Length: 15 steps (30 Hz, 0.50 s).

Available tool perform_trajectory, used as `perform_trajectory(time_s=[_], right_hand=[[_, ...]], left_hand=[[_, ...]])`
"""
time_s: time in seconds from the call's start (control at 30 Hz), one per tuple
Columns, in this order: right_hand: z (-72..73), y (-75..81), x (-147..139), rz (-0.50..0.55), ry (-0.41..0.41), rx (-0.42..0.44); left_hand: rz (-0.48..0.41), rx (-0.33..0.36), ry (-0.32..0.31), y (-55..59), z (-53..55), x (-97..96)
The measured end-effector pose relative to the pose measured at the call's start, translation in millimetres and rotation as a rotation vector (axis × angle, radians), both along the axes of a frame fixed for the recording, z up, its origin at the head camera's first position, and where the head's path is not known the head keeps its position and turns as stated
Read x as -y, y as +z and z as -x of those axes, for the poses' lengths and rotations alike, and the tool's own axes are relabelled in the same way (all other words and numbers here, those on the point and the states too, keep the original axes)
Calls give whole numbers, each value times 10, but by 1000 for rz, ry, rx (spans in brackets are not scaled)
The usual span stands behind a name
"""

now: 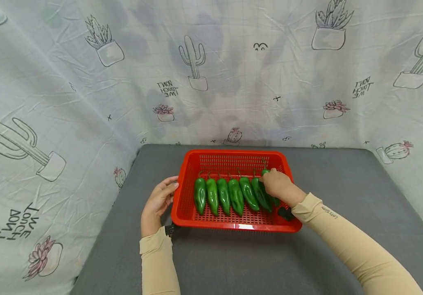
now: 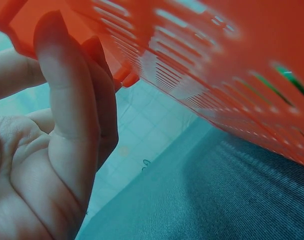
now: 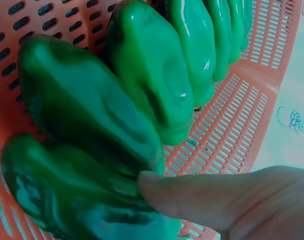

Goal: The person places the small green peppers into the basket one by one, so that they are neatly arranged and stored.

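A red plastic basket [image 1: 229,226] holds a row of several long green peppers [image 1: 235,196], lying side by side with stems toward the far wall. At its left side, my left hand [image 1: 161,196] grips the rim; in the left wrist view the fingers [image 2: 71,95] bend up against the rim. My right hand [image 1: 279,186] reaches into the right end and holds the rightmost green pepper [image 3: 86,192] near its stem end. The thumb [image 3: 192,192] presses on it beside the neighbouring pepper [image 3: 86,105]. The other right fingers are hidden behind the pepper.
The basket rests on a grey table [image 1: 229,262]. A white curtain [image 1: 233,61] printed with cactus drawings hangs behind the table and along both sides. A dark wrist camera [image 1: 286,213] on the right wrist sits over the basket's right front corner.
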State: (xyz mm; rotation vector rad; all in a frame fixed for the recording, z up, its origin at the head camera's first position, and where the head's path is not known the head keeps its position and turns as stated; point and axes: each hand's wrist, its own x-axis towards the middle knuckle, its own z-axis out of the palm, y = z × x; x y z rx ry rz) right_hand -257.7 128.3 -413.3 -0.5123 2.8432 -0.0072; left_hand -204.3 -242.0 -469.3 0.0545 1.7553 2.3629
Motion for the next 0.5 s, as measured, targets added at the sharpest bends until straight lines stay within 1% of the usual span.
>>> perform_trajectory(time_s=[0.13, 0.2, 0.37, 0.5], right_hand=[[14, 13, 7, 38, -28, 16], [16, 23, 4, 52, -37, 20], [21, 32, -11, 59, -31, 26], [18, 20, -16, 61, -36, 19]], left_hand=[[-15, 1, -2, 15, 3, -5], [-13, 3, -8, 50, -6, -14], [1, 7, -21, 135, -42, -37], [-16, 6, -19, 139, -46, -48]])
